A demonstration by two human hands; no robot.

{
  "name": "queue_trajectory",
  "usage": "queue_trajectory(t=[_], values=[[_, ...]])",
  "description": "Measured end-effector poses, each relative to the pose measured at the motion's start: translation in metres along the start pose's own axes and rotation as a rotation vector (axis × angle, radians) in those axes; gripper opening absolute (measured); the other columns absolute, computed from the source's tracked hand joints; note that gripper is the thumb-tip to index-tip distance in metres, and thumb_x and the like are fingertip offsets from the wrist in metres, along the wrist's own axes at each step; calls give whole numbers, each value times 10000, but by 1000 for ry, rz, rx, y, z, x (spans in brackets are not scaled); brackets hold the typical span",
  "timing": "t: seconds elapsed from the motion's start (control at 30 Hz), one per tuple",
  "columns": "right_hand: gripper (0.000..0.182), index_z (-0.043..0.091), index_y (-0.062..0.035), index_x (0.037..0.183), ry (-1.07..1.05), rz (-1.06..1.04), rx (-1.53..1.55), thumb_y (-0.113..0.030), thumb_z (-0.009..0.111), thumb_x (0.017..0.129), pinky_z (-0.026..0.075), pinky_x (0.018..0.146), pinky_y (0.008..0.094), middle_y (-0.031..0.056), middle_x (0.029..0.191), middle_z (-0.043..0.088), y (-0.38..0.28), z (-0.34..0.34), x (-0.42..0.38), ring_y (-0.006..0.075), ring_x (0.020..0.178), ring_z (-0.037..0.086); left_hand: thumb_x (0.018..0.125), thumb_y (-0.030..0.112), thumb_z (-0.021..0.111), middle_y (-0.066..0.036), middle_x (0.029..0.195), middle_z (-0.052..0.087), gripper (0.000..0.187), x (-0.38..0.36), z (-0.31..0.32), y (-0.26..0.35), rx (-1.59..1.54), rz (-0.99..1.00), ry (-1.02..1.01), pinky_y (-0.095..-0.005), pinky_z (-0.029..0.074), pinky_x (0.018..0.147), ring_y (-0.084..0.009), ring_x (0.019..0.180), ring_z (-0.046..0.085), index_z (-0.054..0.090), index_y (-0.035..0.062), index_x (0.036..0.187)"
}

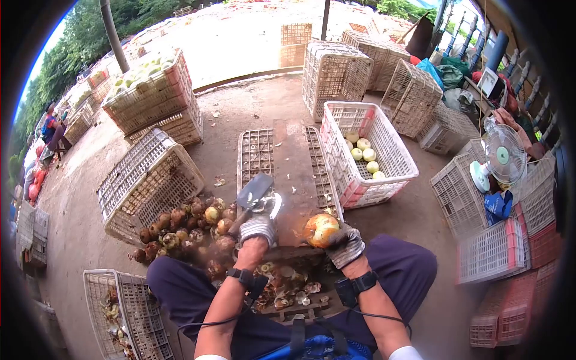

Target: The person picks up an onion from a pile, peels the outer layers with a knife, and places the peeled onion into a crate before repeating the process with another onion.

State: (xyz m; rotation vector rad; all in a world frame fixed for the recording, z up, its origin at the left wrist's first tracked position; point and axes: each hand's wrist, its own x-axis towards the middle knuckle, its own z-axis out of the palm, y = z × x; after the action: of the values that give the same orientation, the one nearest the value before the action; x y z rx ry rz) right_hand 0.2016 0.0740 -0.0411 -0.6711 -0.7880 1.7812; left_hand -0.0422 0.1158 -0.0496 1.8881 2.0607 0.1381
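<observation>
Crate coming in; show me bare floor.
Brown floor lies bare left of the tipped white plastic crate and right of the pinkish-white plastic basket of peeled onions. Crowded: the brown onion heap between crate and striped gloved left hand.

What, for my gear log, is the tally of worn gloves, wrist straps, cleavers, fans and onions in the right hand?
Worn gloves: 2
Wrist straps: 2
Cleaver: 1
Fan: 1
Onion in the right hand: 1
Total: 7

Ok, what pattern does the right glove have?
The right glove has grey and white stripes; head view.
</observation>
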Motion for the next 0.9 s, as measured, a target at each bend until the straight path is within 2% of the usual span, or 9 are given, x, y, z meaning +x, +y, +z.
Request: queue_trajectory(t=[0.1,0.17,0.47,0.57,0.63,0.7,0.73,0.87,0.9], values=[[419,494,12,1234,2,-82,-316,-89,549,831,502,896,373,130,1137,591,-3,2,0,248,1016,589,904,448,464,-237,946,663,488,-11,-13,7,-13,3,34,-465,515,757,-376,877,651,670,14,987],[673,493,58,1226,75,108,131,12,675,579,459,971,486,191,1136,591,-9,10,1,342,1064,575,896,454,469,-233,983,661,499,-9,-10,8,13,-50,2,-457,515,788,-373,911,648,666,11,1016],[622,501,69,1199,57,77,143,-36,692,616,426,955,618,195,1093,592,0,8,11,378,1032,573,872,363,521,-219,1097,626,450,-2,-14,4,-118,-109,-59,-436,504,828,-366,966,624,578,31,1170],[632,501,69,1200,154,136,394,-37,686,606,414,960,633,200,1088,590,1,4,11,381,1040,567,842,244,587,-204,859,647,323,-9,-27,-14,-139,-80,-108,-432,508,709,-378,803,628,580,10,1064],[629,503,71,1199,144,84,232,-32,675,603,409,961,639,200,1088,590,4,-4,14,384,1046,562,852,107,536,-142,721,601,173,-29,-5,-24,-596,-74,149,-382,476,596,-279,670,590,588,12,986],[429,525,16,1201,64,-47,-162,-72,605,789,510,825,423,132,1062,616,16,-17,17,254,921,611,851,32,502,-55,682,539,146,-53,-12,-16,-735,81,227,-315,442,547,-159,609,512,587,25,970],[331,536,-11,1202,45,-122,-350,-93,569,882,560,757,314,98,1049,630,21,-22,18,189,859,636,821,76,586,-158,858,607,201,-71,-24,-9,-572,363,314,-372,486,657,-314,751,606,618,33,1015],[467,520,24,1212,82,26,109,-48,609,759,532,816,359,127,1048,628,8,-4,15,225,906,621,795,145,631,-157,914,615,280,-117,-28,20,-819,465,140,-347,494,698,-303,809,610,605,-3,1031],[568,517,43,1201,144,24,21,-20,627,647,505,880,413,156,1062,618,7,-3,16,280,956,606,796,212,660,-171,942,642,344,-130,-29,30,-1162,209,-37,-354,500,728,-291,829,634,599,-15,1047]])
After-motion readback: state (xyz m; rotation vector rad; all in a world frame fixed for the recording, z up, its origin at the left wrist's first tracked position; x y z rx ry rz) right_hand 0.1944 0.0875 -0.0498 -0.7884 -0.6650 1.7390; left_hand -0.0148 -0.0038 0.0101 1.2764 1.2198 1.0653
